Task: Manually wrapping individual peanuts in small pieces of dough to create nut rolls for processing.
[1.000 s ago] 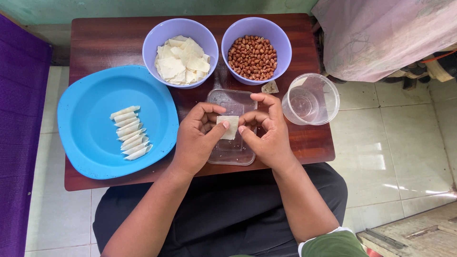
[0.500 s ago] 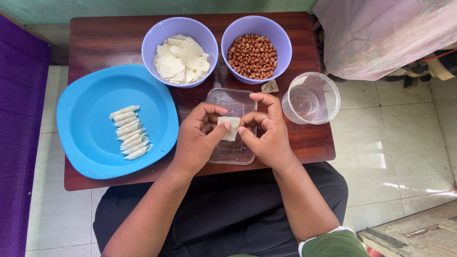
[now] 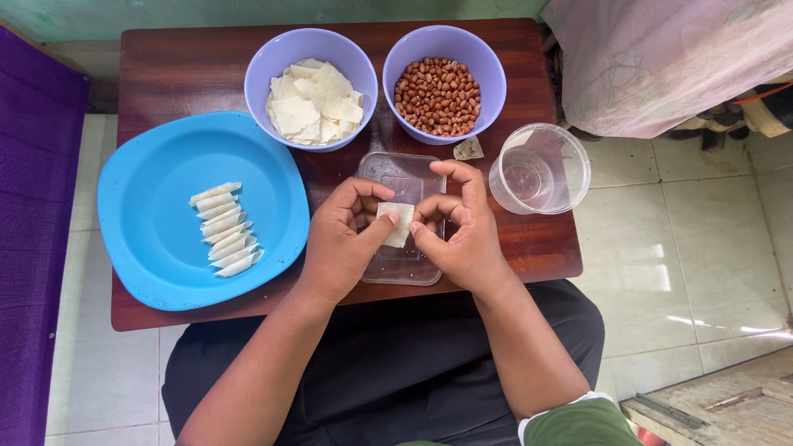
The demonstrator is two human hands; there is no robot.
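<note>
Little has shifted since the earlier frames: both of my hands stay over the clear tray, and only the fingertips have crept along the wrapper. Nearest me, the left hand [image 3: 343, 239] and right hand [image 3: 462, 227] meet above the clear plastic tray [image 3: 405, 169], fingers pinched together on one small pale wrapper [image 3: 397, 224]. That wrapper lies between the two hands, its long axis running roughly away from me and tilted slightly; the left thumb presses its left edge while the right fingertips close on its right edge, so neither hand is clearly nearer. Whether anything is enclosed in it, I cannot tell. To the left sits the blue plate [image 3: 157, 239], bearing a row of finished rolls [image 3: 225, 230] laid side by side. To the right stands an empty clear cup [image 3: 539, 169], with a small wrapper scrap [image 3: 468, 149] just beside it. Farthest away on the dark wooden table [image 3: 182, 66] are two lilac bowls: the bowl of wrappers [image 3: 312, 95] and the bowl of peanuts [image 3: 438, 95].
</note>
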